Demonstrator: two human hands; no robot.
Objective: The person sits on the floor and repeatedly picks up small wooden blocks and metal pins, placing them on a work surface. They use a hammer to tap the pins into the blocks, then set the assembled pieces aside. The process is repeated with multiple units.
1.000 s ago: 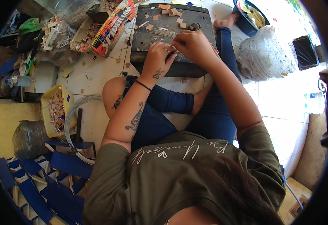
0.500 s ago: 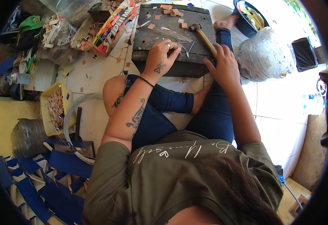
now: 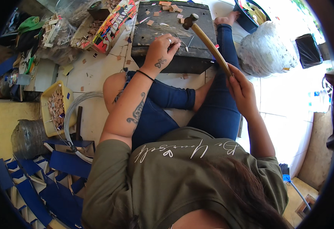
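My right hand (image 3: 242, 88) is wrapped round the lower handle of a hammer (image 3: 212, 47), whose metal head is raised over the far right part of a dark wooden block (image 3: 144, 41). On the near part of the block rests my left hand (image 3: 161, 49), a ring on one finger, its fingers pinched together. What they hold, if anything, is too small to make out. Thin straight wires (image 3: 167, 29) lie just beyond the left fingertips, and a bent, V-shaped piece of wire (image 3: 188, 45) lies to their right. Several small brown square pieces (image 3: 166, 8) are scattered along the block's far side.
At left stand a yellow basket (image 3: 74, 100) of small squares, a wire coil (image 3: 68, 114) and blue slatted pieces (image 3: 54, 200). A printed cardboard box (image 3: 113, 24) leans beyond them. To the right are a stuffed plastic bag (image 3: 268, 49) and a dark tub (image 3: 247, 23).
My right hand has taken the hammer by its handle, lifted it off the block and drawn back toward me. My left hand stays pinched at nearly the same spot on the block.
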